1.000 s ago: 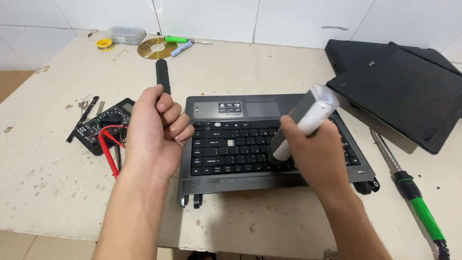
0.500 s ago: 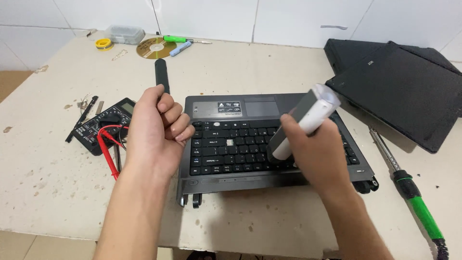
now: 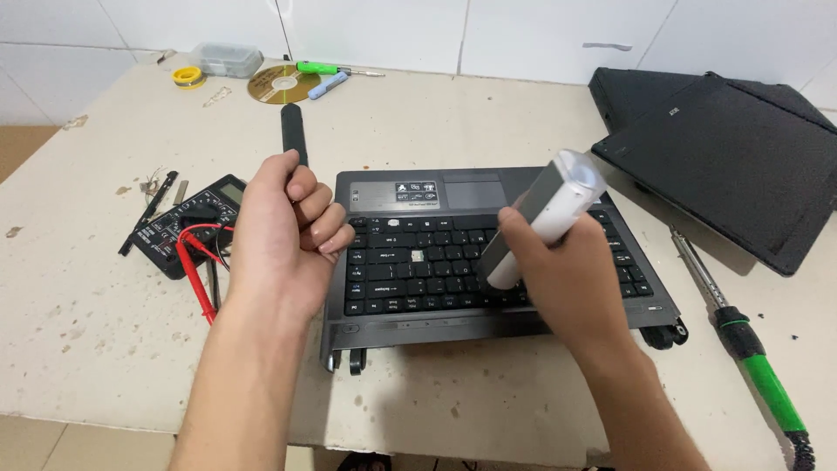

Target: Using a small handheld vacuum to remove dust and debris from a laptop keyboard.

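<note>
A dark grey laptop base (image 3: 488, 185) with a black keyboard lies on the worn white table (image 3: 488, 113), one key missing near its middle. My left hand (image 3: 283, 227) is closed around a black stick-shaped tool (image 3: 294, 133) at the laptop's left edge, its tip pointing away from me. My right hand (image 3: 571, 275) grips a white and grey cylindrical device (image 3: 545, 214), tilted with its lower end resting on the keys.
A black multimeter (image 3: 187, 222) with red leads lies left of the laptop. Black laptop panels (image 3: 724, 157) are stacked at the right. A green-handled soldering iron (image 3: 750, 349) lies near the right edge. A disc (image 3: 277, 85), a green screwdriver (image 3: 327, 67) and a clear box (image 3: 228, 59) sit at the back.
</note>
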